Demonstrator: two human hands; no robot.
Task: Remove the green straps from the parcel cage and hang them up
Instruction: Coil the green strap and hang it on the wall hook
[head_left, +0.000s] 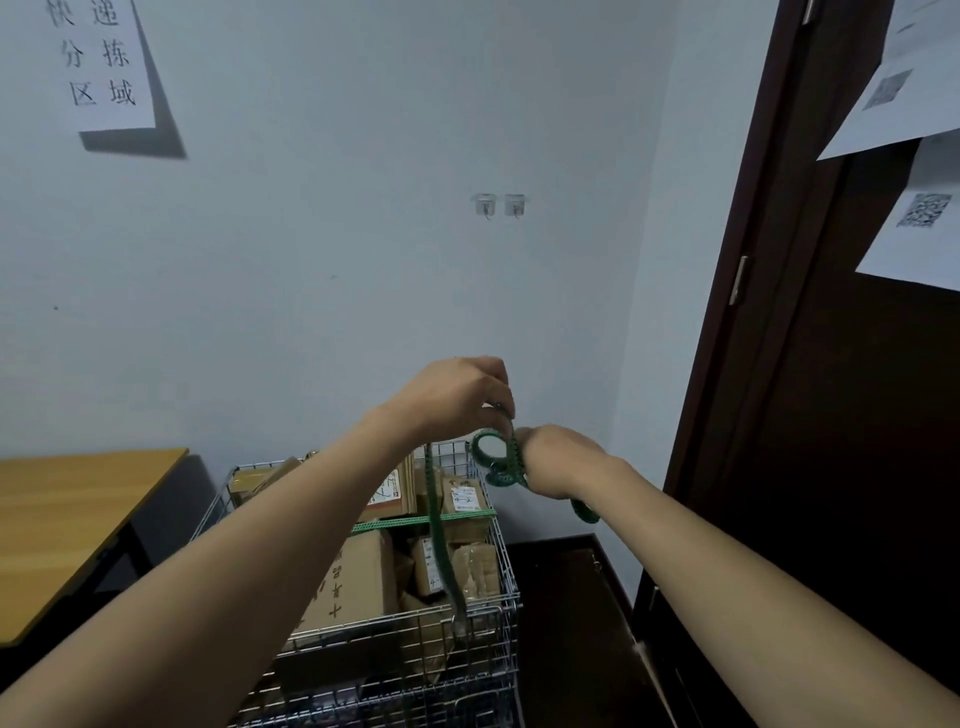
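Observation:
A wire parcel cage full of cardboard boxes stands below me against the wall. One green strap still runs across its top. Above the cage, my left hand pinches a second green strap, whose tail hangs down to the cage's front rim. My right hand grips the coiled part of that strap; a short end sticks out below the wrist. Two small wall hooks sit higher up on the wall, with nothing on them.
A wooden table stands to the left of the cage. A dark door and frame with pinned papers fills the right side. A dark low cabinet sits right of the cage. A paper sign hangs top left.

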